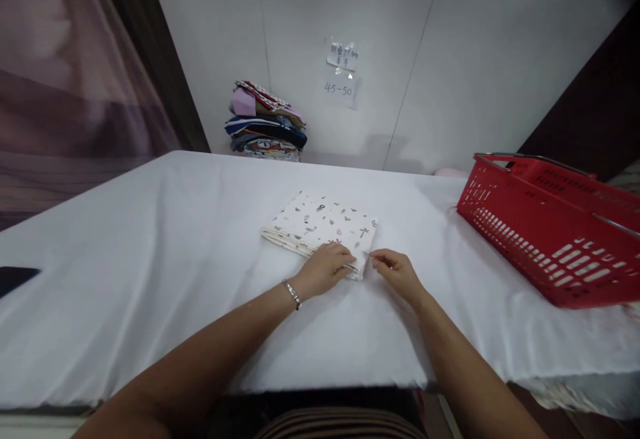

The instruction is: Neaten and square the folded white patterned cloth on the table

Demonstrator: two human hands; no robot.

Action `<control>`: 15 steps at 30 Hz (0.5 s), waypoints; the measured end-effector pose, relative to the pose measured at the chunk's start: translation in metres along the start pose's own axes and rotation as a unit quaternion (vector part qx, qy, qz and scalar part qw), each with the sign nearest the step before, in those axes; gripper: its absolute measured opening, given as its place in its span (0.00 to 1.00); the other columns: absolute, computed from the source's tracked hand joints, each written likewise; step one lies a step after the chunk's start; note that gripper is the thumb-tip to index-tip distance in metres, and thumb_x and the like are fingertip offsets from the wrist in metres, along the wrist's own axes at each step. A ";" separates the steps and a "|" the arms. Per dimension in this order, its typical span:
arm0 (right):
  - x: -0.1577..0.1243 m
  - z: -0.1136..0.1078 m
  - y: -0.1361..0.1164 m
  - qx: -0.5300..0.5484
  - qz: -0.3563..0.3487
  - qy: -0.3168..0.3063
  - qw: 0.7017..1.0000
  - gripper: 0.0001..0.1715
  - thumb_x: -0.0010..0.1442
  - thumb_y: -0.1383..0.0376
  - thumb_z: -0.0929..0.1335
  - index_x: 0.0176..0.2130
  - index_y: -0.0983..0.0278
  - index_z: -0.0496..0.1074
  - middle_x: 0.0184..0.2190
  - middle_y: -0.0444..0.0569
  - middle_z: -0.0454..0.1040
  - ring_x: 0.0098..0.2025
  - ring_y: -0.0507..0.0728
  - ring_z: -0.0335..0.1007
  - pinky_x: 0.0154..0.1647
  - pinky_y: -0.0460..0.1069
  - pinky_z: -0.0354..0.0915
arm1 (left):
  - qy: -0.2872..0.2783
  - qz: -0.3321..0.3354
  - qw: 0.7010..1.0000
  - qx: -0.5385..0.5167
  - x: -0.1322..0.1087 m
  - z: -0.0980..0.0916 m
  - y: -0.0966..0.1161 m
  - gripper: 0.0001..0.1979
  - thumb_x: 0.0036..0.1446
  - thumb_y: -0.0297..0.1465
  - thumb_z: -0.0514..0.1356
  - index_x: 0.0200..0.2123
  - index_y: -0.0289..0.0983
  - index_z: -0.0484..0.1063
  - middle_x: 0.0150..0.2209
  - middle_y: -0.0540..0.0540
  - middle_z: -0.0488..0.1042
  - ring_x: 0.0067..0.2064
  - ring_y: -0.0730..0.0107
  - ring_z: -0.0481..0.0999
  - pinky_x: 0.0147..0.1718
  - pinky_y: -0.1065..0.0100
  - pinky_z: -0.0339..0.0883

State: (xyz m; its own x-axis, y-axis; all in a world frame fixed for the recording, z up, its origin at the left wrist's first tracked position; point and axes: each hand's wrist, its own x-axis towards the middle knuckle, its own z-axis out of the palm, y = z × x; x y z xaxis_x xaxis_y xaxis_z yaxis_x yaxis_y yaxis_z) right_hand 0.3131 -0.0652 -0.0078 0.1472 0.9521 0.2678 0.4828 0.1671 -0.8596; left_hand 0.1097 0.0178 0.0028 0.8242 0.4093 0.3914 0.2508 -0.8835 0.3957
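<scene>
A folded white cloth [325,219] with small printed trees, leaves and animals lies in several layers on the white-covered table. My left hand [325,269], with a silver bracelet at its wrist, is closed over the cloth's near edge, fingers on top and thumb at the front side. At the near right corner, my right hand [397,272] holds its thumb and index finger in a pinch against the cloth's side edge. How much fabric lies between those fingertips is too small to make out.
A red plastic basket [545,225] with metal handles stands at the table's right. Stacked folded clothes [267,122] rise behind the far edge, against a wall with paper notes [341,72]. A dark flat object [17,279] lies at the left. The white tablecloth [200,225] has creases.
</scene>
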 end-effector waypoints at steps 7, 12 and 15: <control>-0.004 0.010 0.000 -0.007 0.003 -0.089 0.996 0.07 0.54 0.63 0.65 0.31 0.63 0.72 0.25 0.42 0.71 0.27 0.50 0.63 0.29 0.45 0.59 | 0.011 -0.038 0.999 0.030 0.003 0.010 0.005 0.09 0.57 0.27 0.56 0.40 0.41 0.73 0.37 0.48 0.71 0.41 0.65 0.67 0.41 0.62 0.60; -0.005 0.010 -0.003 -0.045 0.001 -0.099 0.994 0.06 0.52 0.62 0.66 0.29 0.63 0.68 0.23 0.40 0.68 0.25 0.49 0.59 0.26 0.44 0.57 | 0.039 -0.046 0.998 0.032 0.001 0.018 0.007 0.08 0.57 0.26 0.56 0.37 0.40 0.72 0.36 0.48 0.71 0.41 0.67 0.67 0.40 0.63 0.60; -0.006 0.009 -0.003 -0.059 -0.003 -0.101 0.993 0.05 0.53 0.63 0.66 0.29 0.62 0.69 0.23 0.40 0.68 0.25 0.49 0.59 0.27 0.44 0.56 | 0.069 -0.042 0.996 0.029 -0.001 0.019 0.008 0.06 0.56 0.27 0.56 0.38 0.39 0.71 0.37 0.48 0.71 0.42 0.67 0.67 0.42 0.63 0.60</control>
State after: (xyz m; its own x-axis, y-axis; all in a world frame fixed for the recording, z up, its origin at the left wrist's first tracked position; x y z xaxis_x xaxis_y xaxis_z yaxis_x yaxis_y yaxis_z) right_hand 0.3031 -0.0696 -0.0103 -0.0270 0.9851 0.1697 0.5835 0.1534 -0.7975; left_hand 0.1203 0.0057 -0.0101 0.7225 0.5070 0.4701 0.3489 -0.8543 0.3852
